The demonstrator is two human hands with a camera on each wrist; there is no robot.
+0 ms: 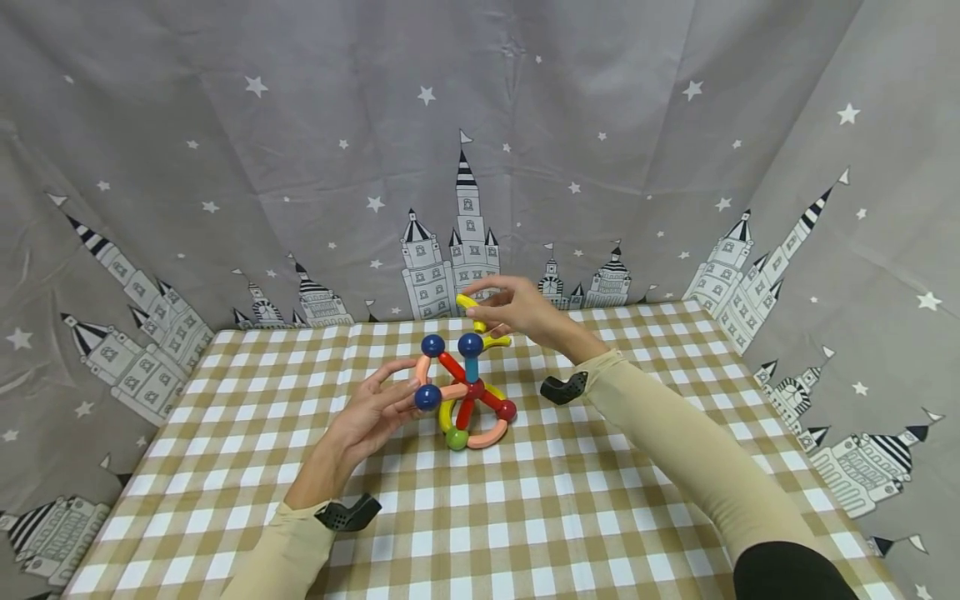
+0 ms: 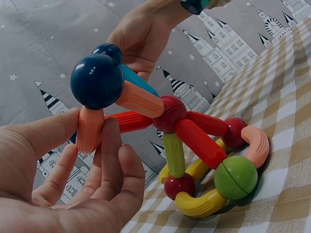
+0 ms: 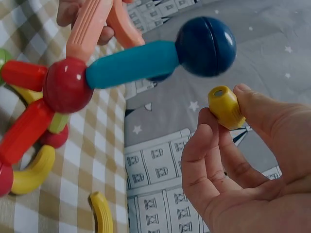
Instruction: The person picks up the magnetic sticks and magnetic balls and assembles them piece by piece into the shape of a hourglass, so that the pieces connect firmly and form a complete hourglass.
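Note:
A toy structure of rods and balls stands on the table, with a red ball (image 2: 170, 113) at its centre. My left hand (image 1: 372, 412) pinches a short peach curved rod (image 2: 90, 130) between thumb and fingers, just below a dark blue ball (image 2: 97, 81). Between thumb and fingertips, my right hand (image 1: 522, 312) holds a yellow curved rod (image 3: 224, 108), its end with a metal spot showing. That end is close to, but apart from, another blue ball (image 3: 206, 46), which tops a light blue rod (image 3: 133, 64). A green ball (image 2: 235, 177) sits at the base ring.
Behind the structure, a loose yellow curved rod (image 1: 497, 342) lies on the checked tablecloth (image 1: 600, 500). A grey curtain (image 1: 570, 100) printed with castles and stars stands along the table's back and sides.

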